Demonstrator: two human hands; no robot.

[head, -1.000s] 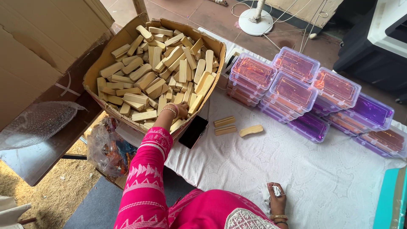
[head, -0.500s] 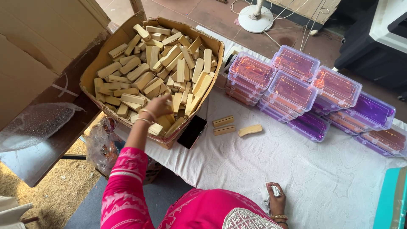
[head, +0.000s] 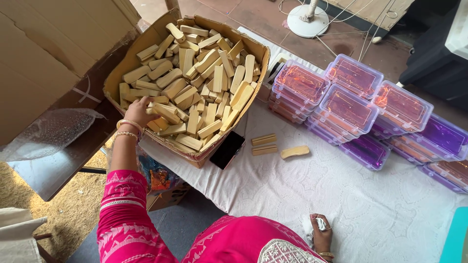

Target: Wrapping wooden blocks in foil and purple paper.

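Far left: big flattened cardboard sheets (head: 44,44) leaning up, w/ a clear bubble-wrap bag (head: 48,131) lying just below on a dark desk (head: 63,165). Next to that, an open cardboard box (head: 131,63) heaped w/ pale tan wooden blocks (head: 200,83), all jumbled, some upright against the right wall. The person's left hand (head: 139,111) is inside the box at its near-left corner, fingers (head: 146,103) curled down onto the blocks there, touching them; can't tell if one is actually gripped. Bangles (head: 127,129) on that wrist, pink patterned sleeve (head: 122,214) below.

Under the box's near edge: a colourful plastic bag (head: 156,175). A black phone (head: 227,149) lies flat at the box's near-right corner, on the white patterned cloth (head: 292,195). Just right of it, two rectangular blocks (head: 263,144) side by side, then a curved-edge block (head: 295,152), close but apart.

Near centre-right, right hand (head: 321,233) rests on the cloth, fingers clenched round a small white crumpled thing (head: 320,223).

Further right & far: stacks of clear lidded plastic boxes (head: 348,104), purple-tinted w/ orange glare, running in a row to the right edge. White fan base (head: 307,20) on the floor, far side.
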